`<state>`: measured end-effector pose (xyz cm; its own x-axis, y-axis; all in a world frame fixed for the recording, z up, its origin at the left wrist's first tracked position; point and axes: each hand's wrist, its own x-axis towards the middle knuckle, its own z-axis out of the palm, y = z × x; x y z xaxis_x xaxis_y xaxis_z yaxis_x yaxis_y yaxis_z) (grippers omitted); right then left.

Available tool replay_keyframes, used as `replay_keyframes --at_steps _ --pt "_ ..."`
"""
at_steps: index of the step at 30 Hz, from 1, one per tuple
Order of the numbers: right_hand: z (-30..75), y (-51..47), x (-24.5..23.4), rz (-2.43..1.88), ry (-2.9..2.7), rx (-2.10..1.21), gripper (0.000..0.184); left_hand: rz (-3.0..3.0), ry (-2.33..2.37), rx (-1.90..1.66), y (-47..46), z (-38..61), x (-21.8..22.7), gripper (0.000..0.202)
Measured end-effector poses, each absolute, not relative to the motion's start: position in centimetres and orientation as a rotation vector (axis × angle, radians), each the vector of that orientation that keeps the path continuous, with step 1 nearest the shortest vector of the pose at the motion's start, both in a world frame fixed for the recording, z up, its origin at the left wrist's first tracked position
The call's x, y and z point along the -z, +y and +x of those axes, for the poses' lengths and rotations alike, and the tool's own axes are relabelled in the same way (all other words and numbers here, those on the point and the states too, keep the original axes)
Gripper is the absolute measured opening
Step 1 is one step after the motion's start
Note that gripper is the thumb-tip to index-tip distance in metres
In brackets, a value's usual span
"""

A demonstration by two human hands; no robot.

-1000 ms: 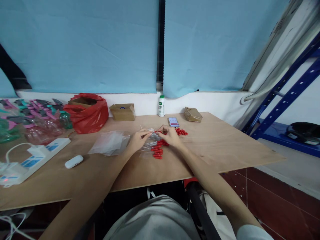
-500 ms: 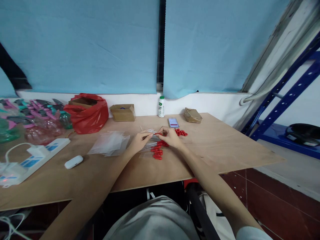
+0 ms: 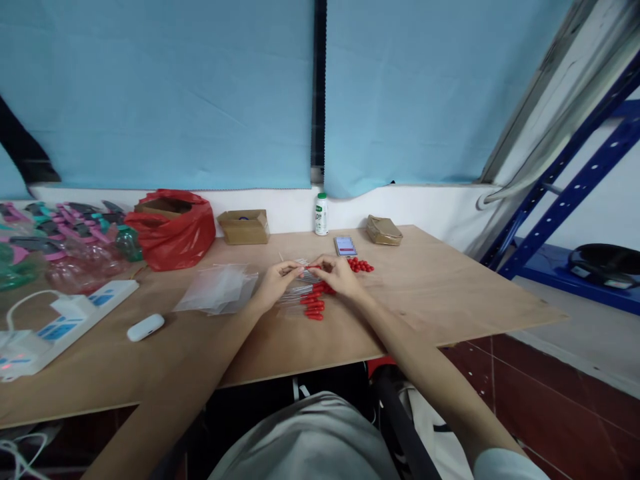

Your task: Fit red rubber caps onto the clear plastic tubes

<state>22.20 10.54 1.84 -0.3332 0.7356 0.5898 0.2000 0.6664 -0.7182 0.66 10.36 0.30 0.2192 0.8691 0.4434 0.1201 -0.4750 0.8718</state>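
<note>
Over the middle of the table, both hands pinch with fingertips close together. A small, slim red piece point(image 3: 313, 267) spans the gap between them. My left hand point(image 3: 274, 283) is closed on its left end, and my right hand point(image 3: 342, 275) is closed on its right end. Its exact shape is mostly covered by the fingers. Below the hands lies a row of red bulb-shaped pieces point(image 3: 314, 308) with thin whitish stems point(image 3: 296, 292) pointing left. Just past my right hand is a cluster of round red beads or berries point(image 3: 362, 265).
Clear plastic bags point(image 3: 217, 288) lie left of the hands. Farther left are a white case point(image 3: 145, 328), a power strip point(image 3: 75, 327), spray bottles point(image 3: 83, 257) and a red bag point(image 3: 175, 233). Behind stand an open carton point(image 3: 244, 228), a white bottle point(image 3: 321, 215), a phone point(image 3: 345, 246) and a brown package point(image 3: 384, 231).
The fingertips have shifted slightly around the red piece, which shows a little less between them. The whole view has moved a touch. Things on the table lie as before.
</note>
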Motion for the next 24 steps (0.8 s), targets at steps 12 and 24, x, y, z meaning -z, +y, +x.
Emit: replay_keyframes --at_steps 12,24 --pt "21.79 10.45 -1.28 -0.740 -1.884 -0.751 0.023 1.816 0.994 -1.282 10.61 0.30 -0.08 0.034" --pt "21.66 9.89 -1.68 -0.790 -1.892 -0.609 0.019 1.896 1.051 -1.312 10.56 0.55 -0.43 0.029"
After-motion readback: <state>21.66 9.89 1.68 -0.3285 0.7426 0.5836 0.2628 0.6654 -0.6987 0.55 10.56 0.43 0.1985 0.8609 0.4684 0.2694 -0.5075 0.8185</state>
